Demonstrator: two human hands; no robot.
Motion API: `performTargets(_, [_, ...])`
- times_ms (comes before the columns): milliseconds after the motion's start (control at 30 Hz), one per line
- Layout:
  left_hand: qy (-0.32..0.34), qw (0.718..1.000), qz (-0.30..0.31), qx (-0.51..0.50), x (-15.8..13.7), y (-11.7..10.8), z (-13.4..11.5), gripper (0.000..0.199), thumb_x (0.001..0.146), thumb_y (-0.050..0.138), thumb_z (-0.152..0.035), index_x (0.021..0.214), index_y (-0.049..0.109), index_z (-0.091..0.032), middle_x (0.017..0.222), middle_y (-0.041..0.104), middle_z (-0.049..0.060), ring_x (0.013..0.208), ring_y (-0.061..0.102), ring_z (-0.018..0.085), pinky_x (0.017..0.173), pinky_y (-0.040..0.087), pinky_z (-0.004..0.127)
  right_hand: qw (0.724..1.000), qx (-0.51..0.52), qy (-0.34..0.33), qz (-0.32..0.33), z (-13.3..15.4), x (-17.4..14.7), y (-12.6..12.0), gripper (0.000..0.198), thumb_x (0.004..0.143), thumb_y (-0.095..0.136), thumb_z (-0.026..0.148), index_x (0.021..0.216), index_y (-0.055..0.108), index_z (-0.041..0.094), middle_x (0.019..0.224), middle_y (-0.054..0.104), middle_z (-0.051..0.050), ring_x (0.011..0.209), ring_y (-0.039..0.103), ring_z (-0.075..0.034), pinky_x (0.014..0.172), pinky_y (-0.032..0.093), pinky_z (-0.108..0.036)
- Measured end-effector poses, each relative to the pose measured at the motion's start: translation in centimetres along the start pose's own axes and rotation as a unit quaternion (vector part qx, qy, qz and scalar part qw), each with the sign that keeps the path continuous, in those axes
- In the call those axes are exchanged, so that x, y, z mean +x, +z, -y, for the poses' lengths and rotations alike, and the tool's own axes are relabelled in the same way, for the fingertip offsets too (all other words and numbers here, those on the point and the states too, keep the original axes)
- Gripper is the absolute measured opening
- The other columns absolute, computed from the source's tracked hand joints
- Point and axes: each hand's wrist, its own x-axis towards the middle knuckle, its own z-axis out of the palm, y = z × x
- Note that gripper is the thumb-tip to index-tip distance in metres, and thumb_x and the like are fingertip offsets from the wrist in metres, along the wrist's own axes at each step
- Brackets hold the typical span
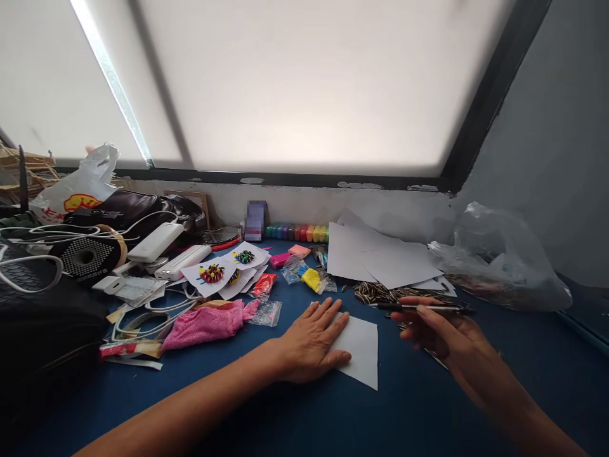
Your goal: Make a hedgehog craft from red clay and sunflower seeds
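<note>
On blue tabletop (pixel 314 422): small white sheet (pixel 364 349), partly under left hand (pixel 314 346); palm down, fingers stretched flat across its left portion; to right of sheet, dark pen (pixel 394 307) gripped between thumb and fingers of right hand (pixel 454 335), raised above surface; behind pen, pile of striped seeds (pixel 373 293), partly under larger white sheets (pixel 375 255); farther left, pink cloth (pixel 207 325), just beside clear packet (pixel 269 313); at far right, translucent plastic bag (pixel 516 270).
</note>
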Motion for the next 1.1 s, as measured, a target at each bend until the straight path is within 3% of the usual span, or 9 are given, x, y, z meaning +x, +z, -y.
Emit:
performTargets(167, [-0.087, 0.995, -0.025, -0.04, -0.5, 1.1, -3.0, 0.077, 0.094, 0.022, -0.06, 0.151, 0.011, -0.009, 0.156, -0.007, 0.016, 0.144, -0.007, 0.03, 0.118, 0.007, 0.048, 0.999, -0.015, -0.032, -0.021, 0.2, -0.2, 0.8, 0.045, 0.066, 0.076, 0.054, 0.093, 0.068, 0.018, 0.081, 0.071, -0.008, 0.071, 0.066, -0.022, 0.059, 0.054, -0.031])
performTargets(300, [-0.057, 0.991, 0.013, -0.118, -0.8, 0.0, -4.5, 0.076, 0.095, 0.016, -0.059, 0.151, 0.008, -0.008, 0.156, -0.005, 0.017, 0.144, -0.004, 0.029, 0.118, 0.014, 0.047, 0.998, -0.042, -0.047, -0.02, 0.2, -0.3, 1.1, 0.037, 0.064, 0.078, 0.051, 0.077, 0.061, 0.02, 0.059, 0.06, 0.001, 0.055, 0.057, -0.014, 0.053, 0.049, -0.026])
performTargets(433, [0.01, 0.999, 0.014, -0.047, -1.1, -0.3, -3.5, 0.076, 0.091, 0.039, -0.055, 0.149, 0.022, -0.008, 0.156, 0.005, 0.017, 0.145, 0.002, 0.029, 0.118, 0.009, 0.047, 1.0, -0.004, -0.021, 0.012, -0.5, -0.2, 1.3, 0.035, 0.075, 0.066, 0.054, 0.081, 0.061, 0.02, 0.059, 0.061, 0.001, 0.053, 0.056, -0.014, 0.052, 0.048, -0.027])
performTargets(600, [0.01, 1.0, -0.015, -0.01, -1.3, 1.4, -2.4, 0.074, 0.095, 0.024, -0.057, 0.151, 0.013, -0.01, 0.156, 0.002, 0.014, 0.145, -0.002, 0.028, 0.119, 0.006, 0.045, 0.997, 0.009, 0.013, 0.081, -2.7, -0.2, 2.3, 0.042, 0.082, 0.054, 0.057, 0.085, 0.065, 0.017, 0.065, 0.066, -0.003, 0.057, 0.06, -0.015, 0.056, 0.049, -0.028])
performTargets(733, [0.011, 1.0, -0.016, -0.002, -1.1, 1.9, -2.4, 0.077, 0.094, 0.023, -0.06, 0.15, 0.012, -0.009, 0.157, 0.001, 0.015, 0.145, -0.002, 0.027, 0.119, 0.006, 0.043, 0.998, -0.037, 0.002, 0.048, -4.3, -0.1, 3.2, 0.045, 0.081, 0.054, 0.062, 0.073, 0.061, 0.018, 0.049, 0.056, 0.003, 0.044, 0.05, -0.01, 0.046, 0.041, -0.023])
performTargets(900, [0.007, 1.0, -0.027, 0.006, 0.1, 1.6, -2.3, 0.081, 0.092, 0.023, -0.063, 0.15, 0.015, -0.006, 0.156, 0.005, 0.016, 0.145, 0.001, 0.027, 0.119, 0.006, 0.043, 0.998, -0.051, 0.007, 0.032, -4.6, 1.1, 3.8, 0.049, 0.075, 0.058, 0.066, 0.075, 0.06, 0.018, 0.053, 0.059, 0.002, 0.046, 0.055, -0.012, 0.046, 0.044, -0.024])
performTargets(1033, [0.004, 0.999, -0.037, 0.004, 1.3, 1.3, -2.0, 0.076, 0.094, 0.024, -0.06, 0.149, 0.017, -0.007, 0.156, 0.009, 0.016, 0.146, 0.004, 0.027, 0.118, 0.01, 0.045, 0.998, -0.055, 0.009, 0.034, -4.4, 2.3, 3.7, 0.049, 0.072, 0.058, 0.067, 0.075, 0.058, 0.018, 0.053, 0.059, 0.002, 0.045, 0.055, -0.013, 0.044, 0.044, -0.025])
performTargets(1100, [0.015, 0.999, -0.047, -0.013, 1.8, 0.9, -1.5, 0.067, 0.096, 0.029, -0.052, 0.147, 0.026, -0.009, 0.155, 0.018, 0.016, 0.145, 0.014, 0.027, 0.117, 0.016, 0.043, 0.997, -0.058, 0.005, 0.04, -4.3, 2.3, 3.6, 0.045, 0.074, 0.056, 0.063, 0.074, 0.057, 0.019, 0.051, 0.058, 0.003, 0.044, 0.054, -0.013, 0.042, 0.043, -0.024])
